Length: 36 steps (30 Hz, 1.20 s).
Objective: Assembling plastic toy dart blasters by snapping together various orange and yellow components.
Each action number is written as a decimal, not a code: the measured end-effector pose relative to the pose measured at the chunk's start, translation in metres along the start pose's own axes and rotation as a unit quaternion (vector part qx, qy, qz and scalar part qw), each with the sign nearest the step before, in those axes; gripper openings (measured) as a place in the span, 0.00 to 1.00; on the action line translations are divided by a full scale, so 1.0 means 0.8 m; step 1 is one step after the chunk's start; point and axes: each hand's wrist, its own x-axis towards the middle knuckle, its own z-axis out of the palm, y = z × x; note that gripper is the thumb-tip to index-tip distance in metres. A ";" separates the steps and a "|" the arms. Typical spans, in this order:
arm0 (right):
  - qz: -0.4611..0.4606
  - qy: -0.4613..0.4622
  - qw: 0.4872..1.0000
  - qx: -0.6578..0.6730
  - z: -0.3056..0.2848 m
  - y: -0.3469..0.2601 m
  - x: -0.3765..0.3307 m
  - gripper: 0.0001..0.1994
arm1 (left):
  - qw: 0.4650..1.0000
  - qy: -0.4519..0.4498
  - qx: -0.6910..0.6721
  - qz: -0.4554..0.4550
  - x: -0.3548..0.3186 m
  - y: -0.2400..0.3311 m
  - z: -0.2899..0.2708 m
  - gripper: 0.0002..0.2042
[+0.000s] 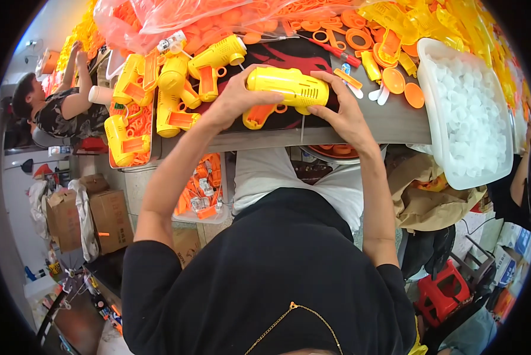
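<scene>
Above the table's front edge I hold a yellow plastic toy shaped like a hair dryer [289, 87], its barrel lying sideways with slotted vents showing. My left hand [242, 97] is wrapped round its left end, thumb along the lower side. On the right end, the fingers and thumb of my right hand [342, 112] grip it from above and below. Below the left end shows a yellow and orange handle [258, 116]; I cannot tell if it belongs to the held toy. Several similar yellow toys [174, 74] with orange handle parts lie left of my left hand.
A red-handled screwdriver [339, 54] lies beyond my right hand, near orange discs [393, 81] and white spoon-like pieces [379, 94]. At right stands a white tub [440, 118] of translucent pieces. Orange parts fill a bin [218, 216] below the table. Another person [70, 106] works at far left.
</scene>
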 end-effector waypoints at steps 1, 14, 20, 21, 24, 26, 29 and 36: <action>0.007 -0.009 0.999 0.046 -0.004 0.000 0.002 0.31 | 1.000 0.017 0.014 0.014 -0.004 0.003 0.006 0.33; 0.057 -0.027 0.991 0.116 0.011 -0.066 0.026 0.15 | 0.938 0.123 0.231 0.227 -0.029 0.018 0.024 0.31; -0.013 -0.001 0.989 0.150 0.020 -0.072 0.045 0.09 | 0.907 0.166 0.217 0.321 -0.044 0.016 0.019 0.27; -0.057 0.009 0.993 0.101 0.017 -0.072 0.042 0.15 | 0.907 0.157 0.191 0.340 -0.045 0.018 0.016 0.27; 0.040 0.005 0.980 0.196 0.021 -0.087 0.030 0.25 | 0.947 0.127 0.080 0.283 -0.050 0.026 0.006 0.29; 0.051 0.020 0.984 0.172 0.020 -0.114 0.038 0.31 | 0.965 0.092 0.093 0.227 -0.045 0.029 -0.005 0.31; -0.076 0.034 0.969 -0.234 0.020 -0.163 0.054 0.34 | 0.906 0.084 0.349 0.223 -0.036 0.073 -0.005 0.32; -0.105 0.119 0.986 -0.044 -0.001 -0.097 0.029 0.28 | 0.952 0.110 0.004 0.286 -0.021 0.045 -0.023 0.33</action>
